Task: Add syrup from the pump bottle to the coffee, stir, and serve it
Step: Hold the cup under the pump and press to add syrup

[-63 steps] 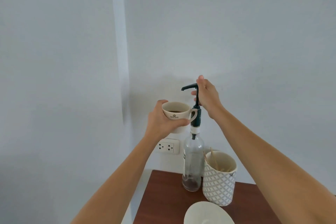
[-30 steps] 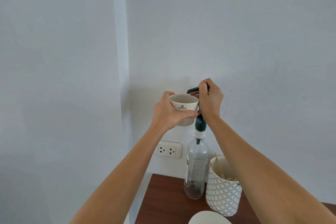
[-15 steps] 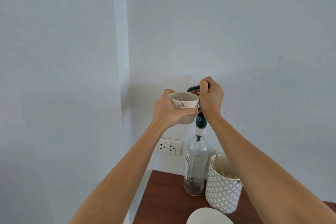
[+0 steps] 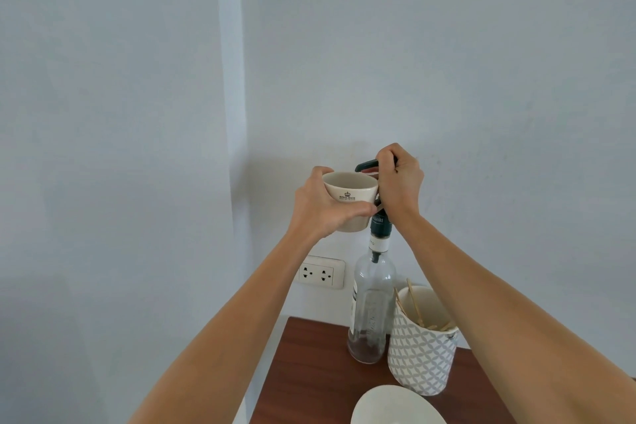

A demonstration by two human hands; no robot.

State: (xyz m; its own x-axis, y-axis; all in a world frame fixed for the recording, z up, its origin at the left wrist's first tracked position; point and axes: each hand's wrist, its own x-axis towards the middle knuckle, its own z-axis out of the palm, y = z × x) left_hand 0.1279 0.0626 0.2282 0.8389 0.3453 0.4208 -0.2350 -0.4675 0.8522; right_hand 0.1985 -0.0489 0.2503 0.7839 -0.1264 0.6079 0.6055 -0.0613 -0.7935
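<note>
My left hand holds a cream coffee cup with a dark crest, raised in the air with its rim just under the dark pump spout. My right hand is closed over the pump head, pressed low on the neck of the clear glass pump bottle. The bottle stands on the brown table with a little dark syrup at its bottom. The coffee inside the cup is hidden from here.
A patterned white-grey holder with several wooden stir sticks stands right of the bottle. A white saucer lies at the table's near edge. A wall socket is behind my left forearm.
My right hand has closed over the pump head and pushed it down from its raised position. The cup has moved up close under the spout and stayed there.
</note>
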